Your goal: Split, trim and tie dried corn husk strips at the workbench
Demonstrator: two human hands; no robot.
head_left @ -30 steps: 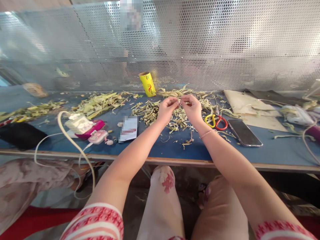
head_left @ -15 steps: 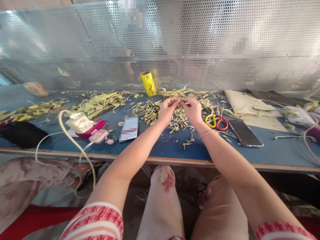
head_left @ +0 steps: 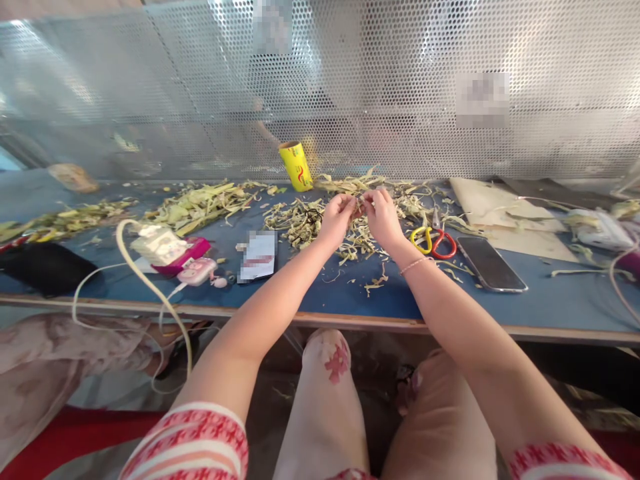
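My left hand [head_left: 337, 217] is closed in a pinch above a pile of pale, yellow-green plant strips [head_left: 297, 224]. Opposite it, with a small gap between the fingertips, my right hand [head_left: 384, 216] is also pinched. Whatever the fingers hold is too small to make out. The pile spreads around and behind both hands, some strips dark and curled. Scissors [head_left: 433, 243] with one yellow and one red handle lie just right of my right hand. Loose scraps [head_left: 376, 283] lie on the blue tabletop [head_left: 320, 293] in front of the hands.
A yellow tube [head_left: 296, 167] stands tilted behind the pile. Phones lie left [head_left: 257, 257] and right [head_left: 492, 265]. Further left are more strips [head_left: 200, 205], a white charger [head_left: 165, 247], a cable [head_left: 150, 293] and a black pouch [head_left: 47, 268]. Cardboard [head_left: 493, 208] lies right; a perforated metal screen [head_left: 380, 87] rises behind.
My hands have drawn slightly apart: the fingertips met over the pile before and now have a small gap. The things on the table have stayed put.
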